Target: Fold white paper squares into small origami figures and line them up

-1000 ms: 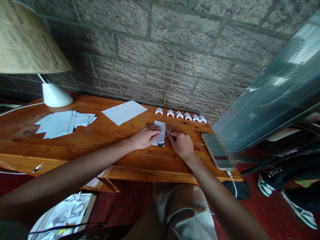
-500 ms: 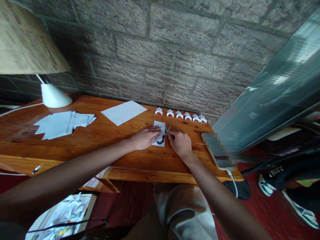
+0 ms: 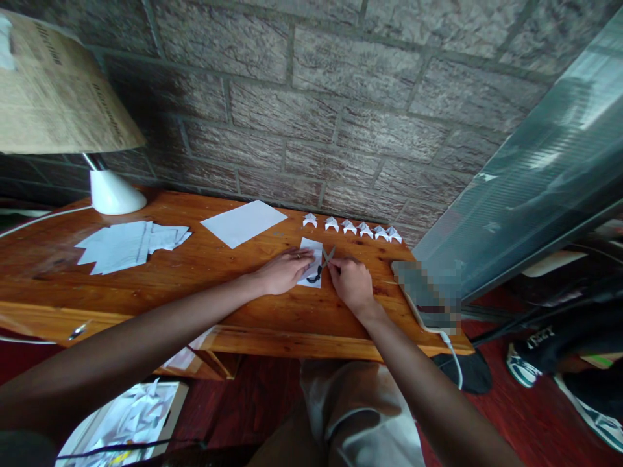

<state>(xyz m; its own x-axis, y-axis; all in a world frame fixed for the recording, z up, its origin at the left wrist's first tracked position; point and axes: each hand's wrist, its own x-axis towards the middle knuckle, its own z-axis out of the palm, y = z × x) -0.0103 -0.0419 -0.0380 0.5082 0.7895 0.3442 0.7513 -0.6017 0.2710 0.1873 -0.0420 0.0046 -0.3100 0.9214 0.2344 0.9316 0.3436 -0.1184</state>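
A small white paper piece (image 3: 310,244) lies on the wooden desk in front of me. My left hand (image 3: 287,269) rests over its left side, fingers stretched out flat and pressing it down. On the paper's right edge sits a pair of scissors (image 3: 329,254), black loop handles toward me and blades spread apart. My right hand (image 3: 352,280) is closed in a pinch at the scissors' blades, just right of the paper; the exact grip is partly hidden by the fingers.
Several folded white paper figures (image 3: 348,226) line the back edge. A larger white sheet (image 3: 244,222) and cut papers (image 3: 121,245) lie leftward, near a lamp (image 3: 114,192). A phone (image 3: 413,292) charges at right. Below stands a box (image 3: 170,408) of folded papers. Another person's shoes (image 3: 523,366) show at right.
The view has shifted slightly, so the desk items appear a little lower and farther right. Both hands keep nearly the same places at the paper and scissors.
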